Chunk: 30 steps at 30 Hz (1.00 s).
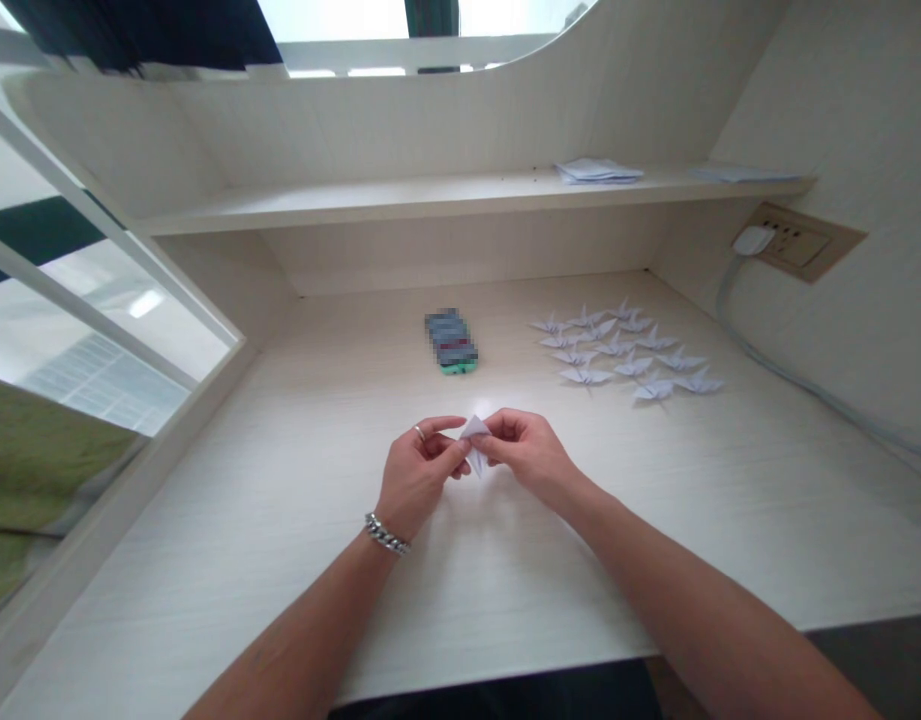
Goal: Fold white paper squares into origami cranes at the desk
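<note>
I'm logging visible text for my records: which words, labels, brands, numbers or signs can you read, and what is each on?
None can be read.
Dark, green-edged rectangular object: its face is pixelated, so any text is unreadable.
Beige rectangular wall socket plate: any marking is too small to read.
Held piece of folded white paper and folded white paper cranes: no writing visible.

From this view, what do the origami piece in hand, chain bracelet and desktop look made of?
Origami piece: white paper, matte; thin edges, sharp folds.
Chain bracelet: probably polished metal; silvery links catch light.
Desktop: likely wood-grain laminate, satin; pale streaks, soft sheen, but real wood possible.
</note>
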Motion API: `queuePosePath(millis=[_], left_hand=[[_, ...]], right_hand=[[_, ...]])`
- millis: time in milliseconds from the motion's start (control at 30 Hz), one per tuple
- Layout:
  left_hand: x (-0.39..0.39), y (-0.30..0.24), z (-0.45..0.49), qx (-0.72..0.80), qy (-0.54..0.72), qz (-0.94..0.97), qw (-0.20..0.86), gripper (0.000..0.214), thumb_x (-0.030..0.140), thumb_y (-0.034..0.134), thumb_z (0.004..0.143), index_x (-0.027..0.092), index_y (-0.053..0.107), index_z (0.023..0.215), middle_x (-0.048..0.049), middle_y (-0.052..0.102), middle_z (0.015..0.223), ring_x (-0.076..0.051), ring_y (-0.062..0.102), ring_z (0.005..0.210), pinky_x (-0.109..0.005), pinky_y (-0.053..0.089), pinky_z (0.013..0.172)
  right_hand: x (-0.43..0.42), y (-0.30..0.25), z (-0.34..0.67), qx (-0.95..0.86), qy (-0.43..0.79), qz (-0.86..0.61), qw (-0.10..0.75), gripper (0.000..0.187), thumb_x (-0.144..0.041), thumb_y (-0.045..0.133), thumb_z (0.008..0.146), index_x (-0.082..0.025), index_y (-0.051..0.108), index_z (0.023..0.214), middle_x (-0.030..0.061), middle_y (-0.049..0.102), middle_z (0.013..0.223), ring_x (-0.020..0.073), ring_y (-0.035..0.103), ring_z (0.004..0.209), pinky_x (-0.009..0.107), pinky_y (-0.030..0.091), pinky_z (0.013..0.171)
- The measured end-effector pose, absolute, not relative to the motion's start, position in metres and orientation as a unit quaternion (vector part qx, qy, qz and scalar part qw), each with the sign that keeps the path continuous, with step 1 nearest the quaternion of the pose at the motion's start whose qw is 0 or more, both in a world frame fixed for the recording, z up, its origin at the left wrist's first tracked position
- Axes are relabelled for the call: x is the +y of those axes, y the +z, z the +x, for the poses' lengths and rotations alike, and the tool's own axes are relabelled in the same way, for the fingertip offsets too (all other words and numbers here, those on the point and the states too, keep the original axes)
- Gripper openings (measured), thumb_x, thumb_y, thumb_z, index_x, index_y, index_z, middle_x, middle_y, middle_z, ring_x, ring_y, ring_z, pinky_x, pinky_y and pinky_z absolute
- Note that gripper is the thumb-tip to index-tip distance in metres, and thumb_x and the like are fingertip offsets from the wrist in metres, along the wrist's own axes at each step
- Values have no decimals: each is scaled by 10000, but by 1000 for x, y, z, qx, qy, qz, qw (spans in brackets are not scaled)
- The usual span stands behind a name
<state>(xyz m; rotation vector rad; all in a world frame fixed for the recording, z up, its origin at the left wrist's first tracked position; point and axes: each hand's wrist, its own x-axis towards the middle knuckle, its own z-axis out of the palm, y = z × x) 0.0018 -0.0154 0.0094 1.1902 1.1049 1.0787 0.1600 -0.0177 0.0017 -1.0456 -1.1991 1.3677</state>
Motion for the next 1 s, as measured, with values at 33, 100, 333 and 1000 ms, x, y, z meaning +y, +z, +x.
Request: queuePosePath(millis=[33,100,333,1000], left_hand=[[-16,9,2,464,458,500,571,430,313,792,674,107,642,1021,7,656,555,-125,617,518,-220,482,518],[-16,7,3,449,453,491,593,453,301,792,672,115,622,1049,-1,679,602,-130,631,548,-231,498,544],[-18,10,6,457,452,507,574,449,278,798,652,129,597,1025,51,610,514,-109,575,479,-214,454,501],[-23,7,10,444,406,514,611,262,294,713,723,142,614,911,-9,673,635,-121,596,544,-241,473,557]], right_hand=[[-18,1,159,-489,561,-435,508,294,-416,773,672,-152,651,716,-4,622,637,115,532,579,262,419,575],[-17,-1,158,-477,553,-437,526,296,-419,775,672,-153,656,726,4,634,648,127,548,596,272,429,590],[-16,-3,156,-460,555,-437,537,334,-447,794,639,-161,662,750,7,648,660,129,560,599,268,445,584],[-17,2,155,-448,478,-465,595,265,-404,778,680,-169,665,724,11,639,643,138,560,587,278,462,562]])
